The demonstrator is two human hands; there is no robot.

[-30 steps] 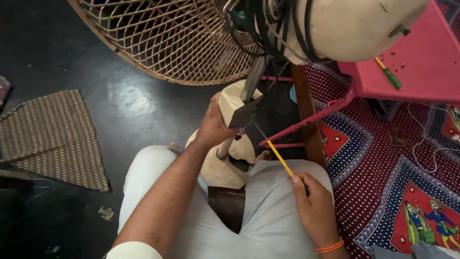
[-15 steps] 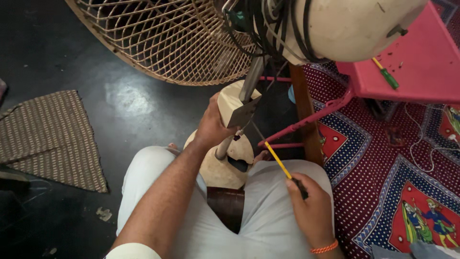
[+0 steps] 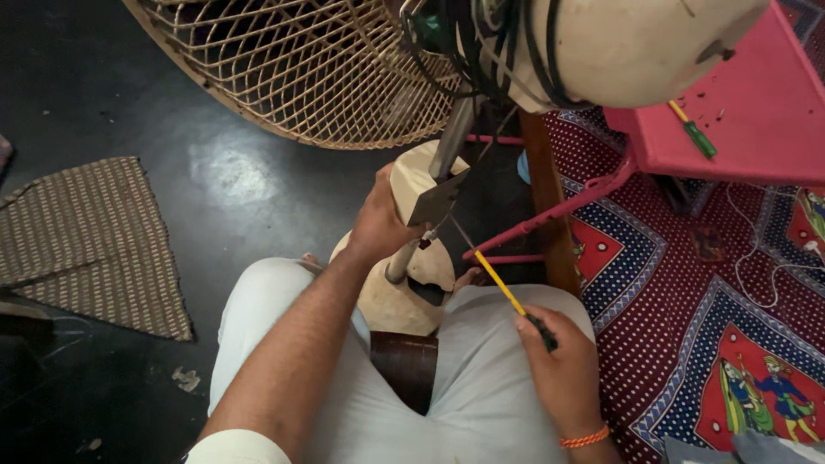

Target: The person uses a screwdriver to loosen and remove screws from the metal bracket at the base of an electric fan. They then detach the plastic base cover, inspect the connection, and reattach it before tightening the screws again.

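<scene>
A cream pedestal fan stands between my knees, with its wire grille (image 3: 309, 69) at the top and its round motor housing (image 3: 636, 43) at the top right. My left hand (image 3: 378, 225) grips the cream control box (image 3: 423, 187) on the fan's metal pole (image 3: 402, 258). My right hand (image 3: 559, 361) holds a screwdriver (image 3: 503, 288) with a yellow shaft and a dark handle. Its tip points up towards the underside of the control box. The round fan base (image 3: 391, 301) rests on the floor below.
A pink plastic stool (image 3: 756, 112) at the right carries a green and yellow screwdriver (image 3: 694, 131). A red patterned rug (image 3: 713, 326) covers the floor on the right. A brown woven mat (image 3: 86, 241) lies on the dark floor at the left. A wooden post (image 3: 550, 206) stands behind the fan.
My right hand and the screwdriver have shifted slightly to the left and down. My left hand stays on the control box.
</scene>
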